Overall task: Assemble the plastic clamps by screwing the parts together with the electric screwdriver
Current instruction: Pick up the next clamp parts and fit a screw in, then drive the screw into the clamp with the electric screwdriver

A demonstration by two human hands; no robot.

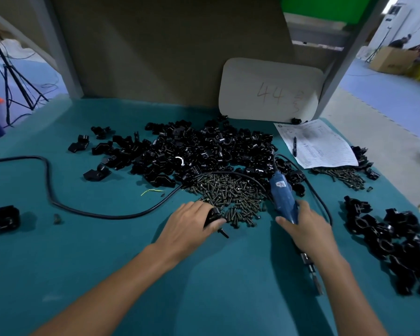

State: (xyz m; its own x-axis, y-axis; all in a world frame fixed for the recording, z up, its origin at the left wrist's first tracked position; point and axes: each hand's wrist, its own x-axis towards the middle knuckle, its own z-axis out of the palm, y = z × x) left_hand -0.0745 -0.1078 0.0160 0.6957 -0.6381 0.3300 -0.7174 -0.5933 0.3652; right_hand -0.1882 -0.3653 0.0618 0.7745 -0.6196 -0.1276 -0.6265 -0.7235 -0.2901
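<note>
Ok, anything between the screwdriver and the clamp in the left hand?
Nothing blocking: only the near edge of the screw pile lies on the table between the screwdriver in the right hand and the clamp in the left hand.

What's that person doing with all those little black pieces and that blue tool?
The person is putting plastic clamps together at the teal table. Their left hand holds a black clamp part with a screw sticking out, right by the screw pile. Their right hand grips the blue electric screwdriver, whose tip points back toward them, not on the screw yet. A big heap of loose clamp parts waits behind.
</note>
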